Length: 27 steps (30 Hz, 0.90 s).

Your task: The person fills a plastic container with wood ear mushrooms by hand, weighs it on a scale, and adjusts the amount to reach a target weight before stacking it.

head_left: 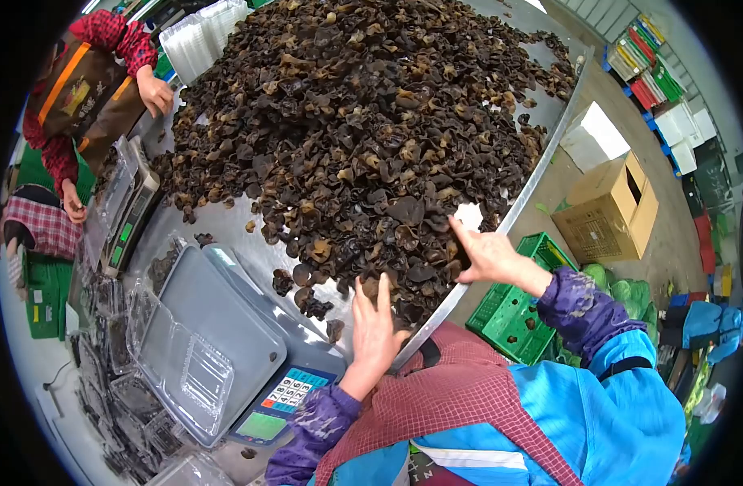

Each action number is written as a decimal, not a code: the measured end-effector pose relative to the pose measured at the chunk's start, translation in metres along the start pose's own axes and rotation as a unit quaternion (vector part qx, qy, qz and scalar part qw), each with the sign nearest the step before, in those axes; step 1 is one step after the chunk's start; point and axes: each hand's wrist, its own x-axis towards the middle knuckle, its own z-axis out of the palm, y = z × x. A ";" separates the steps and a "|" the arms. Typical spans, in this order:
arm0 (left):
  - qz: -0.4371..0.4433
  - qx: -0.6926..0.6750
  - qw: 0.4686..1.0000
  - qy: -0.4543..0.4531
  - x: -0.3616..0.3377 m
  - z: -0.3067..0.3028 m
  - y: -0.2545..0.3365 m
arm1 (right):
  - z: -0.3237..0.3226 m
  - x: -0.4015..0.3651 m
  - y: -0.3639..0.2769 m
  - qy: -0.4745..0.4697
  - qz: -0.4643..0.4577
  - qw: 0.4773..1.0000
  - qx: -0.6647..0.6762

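A large heap of dark brown wood-ear mushrooms [347, 121] covers the metal table [250, 235]. My left hand [375, 324] is at the heap's near edge, fingers apart and touching the mushrooms, with nothing held that I can see. To its right, my right hand [493, 255] reaches over the table's rim, thumb and forefinger spread against the pile; its other fingers are partly hidden. A grey scale [225, 324] with a lit green display stands left of my left hand. On its tray lies an open clear plastic box [201, 373].
Across the table, a co-worker's hands [154, 91] are near a second scale [132, 215]. Stacked clear trays [197, 40] stand at the back left; filled packs [104, 389] lie lower left. Beyond the right rim are a green crate [501, 320] and a cardboard box [602, 215].
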 end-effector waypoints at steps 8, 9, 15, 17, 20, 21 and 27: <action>-0.034 -0.255 0.964 0.059 0.031 0.011 -0.008 | 0.041 0.022 -0.067 0.002 -0.074 0.959 0.274; -0.039 -0.254 0.964 0.063 0.031 0.008 -0.012 | 0.040 0.022 -0.071 0.000 -0.079 0.959 0.274; -0.036 -0.318 0.946 0.055 0.015 -0.022 -0.012 | 0.014 0.008 -0.104 0.039 -0.086 0.934 0.344; -0.007 -0.304 0.948 0.094 0.007 -0.041 -0.006 | -0.004 0.002 -0.121 0.072 -0.094 0.929 0.352; 0.002 -0.315 0.936 0.157 -0.013 -0.080 0.002 | -0.034 -0.003 -0.152 0.126 -0.146 0.923 0.334; 0.033 -0.289 0.935 0.203 -0.021 -0.091 0.001 | -0.046 -0.005 -0.167 0.143 -0.166 0.920 0.324; 0.050 -0.186 0.914 0.358 -0.089 -0.161 -0.031 | -0.075 0.008 -0.265 0.200 -0.354 0.870 0.279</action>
